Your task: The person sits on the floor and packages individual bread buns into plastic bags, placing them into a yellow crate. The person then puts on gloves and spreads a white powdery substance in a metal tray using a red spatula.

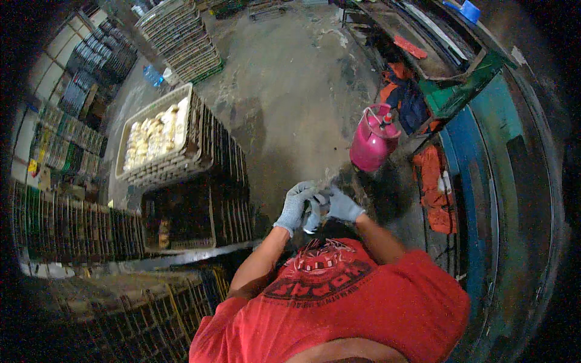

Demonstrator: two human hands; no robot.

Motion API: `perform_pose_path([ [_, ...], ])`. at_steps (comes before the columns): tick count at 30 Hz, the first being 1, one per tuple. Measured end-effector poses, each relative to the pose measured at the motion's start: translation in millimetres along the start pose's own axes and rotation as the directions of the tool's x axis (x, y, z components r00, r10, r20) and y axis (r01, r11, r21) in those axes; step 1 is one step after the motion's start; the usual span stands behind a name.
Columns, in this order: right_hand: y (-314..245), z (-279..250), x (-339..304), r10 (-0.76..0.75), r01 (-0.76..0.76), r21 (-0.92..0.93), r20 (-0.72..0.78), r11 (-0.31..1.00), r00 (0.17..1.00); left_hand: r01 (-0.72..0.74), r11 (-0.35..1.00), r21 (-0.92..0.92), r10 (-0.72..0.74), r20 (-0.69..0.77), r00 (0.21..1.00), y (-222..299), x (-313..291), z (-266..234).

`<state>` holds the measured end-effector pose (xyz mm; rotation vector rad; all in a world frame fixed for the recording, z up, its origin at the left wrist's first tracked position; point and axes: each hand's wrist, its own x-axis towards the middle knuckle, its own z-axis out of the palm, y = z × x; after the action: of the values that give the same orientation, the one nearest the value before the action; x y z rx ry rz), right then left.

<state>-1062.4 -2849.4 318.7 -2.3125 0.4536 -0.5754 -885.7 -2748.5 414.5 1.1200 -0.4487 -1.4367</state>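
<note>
Both my hands wear grey knit gloves and meet in front of my red shirt, above the floor. My left hand (296,204) has its fingers curled toward the right one. My right hand (344,206) reaches across to it, its fingers bent and pressed together. Between them is a small grey and dark patch with a bright glint below, too blurred to name; it may be part of a glove. The fingertips are partly hidden.
To my left, a crate (192,115) of pale rounded pieces tops a stack of slatted crates (233,163). Ahead right stands a pink gas cylinder (370,144). A green-framed bench (451,91) and orange bundle (434,187) line the right. Tall crates (181,45) stand far left.
</note>
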Motion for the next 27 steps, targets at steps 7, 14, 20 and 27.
perform_pose_path([
  [7, 20, -104, 144, 0.478, -0.542, 0.203, 0.294, 0.815, 0.828, -0.093, 0.996, -0.006, 0.093, -0.086, 0.992, 92, 153, 40],
  [14, 138, -118, 221, 0.651, -0.324, 0.805, -0.099, 0.497, 0.752, -0.148, 0.179, 0.973, 0.563, 0.022, 0.826, 126, 258, -13],
  [20, 176, -107, 330, 0.259, -0.197, 0.437, -0.086, 0.878, 0.962, 0.050, 0.965, 0.256, -0.007, -0.165, 0.986, 155, 361, -10],
  [27, 197, -185, 453, 0.439, -0.508, 0.657, 0.286, 0.557, 0.852, 0.172, 0.913, 0.370, -0.209, 0.063, 0.976, 234, 504, -79],
])
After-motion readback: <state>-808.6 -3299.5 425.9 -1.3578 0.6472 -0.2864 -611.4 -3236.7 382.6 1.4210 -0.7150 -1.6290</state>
